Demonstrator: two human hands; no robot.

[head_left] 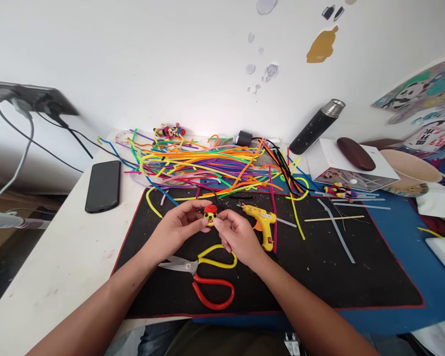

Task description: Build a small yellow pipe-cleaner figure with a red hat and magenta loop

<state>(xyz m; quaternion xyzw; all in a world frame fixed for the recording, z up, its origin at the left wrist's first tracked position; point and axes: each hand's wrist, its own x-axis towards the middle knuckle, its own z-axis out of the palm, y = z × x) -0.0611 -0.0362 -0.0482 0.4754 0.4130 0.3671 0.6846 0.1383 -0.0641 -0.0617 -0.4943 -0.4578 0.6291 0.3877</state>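
Observation:
Between my two hands is a small yellow figure head [209, 216] with a red top and black face markings. My left hand [180, 225] pinches it from the left, thumb in front. From the right, the thumb and bent fingers of my right hand [237, 235] grip its other side. Just below lie scissors [196, 269] with one yellow and one red handle, blades pointing left. To the right of my right hand rests a yellow glue gun [264, 221] with a clear stick in its back. All this is over a black mat [319, 277].
Many coloured pipe cleaners [207, 165] are heaped behind the mat. A phone [103, 187] lies at the left. Glue sticks [337, 230] and a wooden stick [333, 218] lie right. A black flask [317, 126] stands near a white box [352, 163]. Small colourful figures [169, 130] lie at the back.

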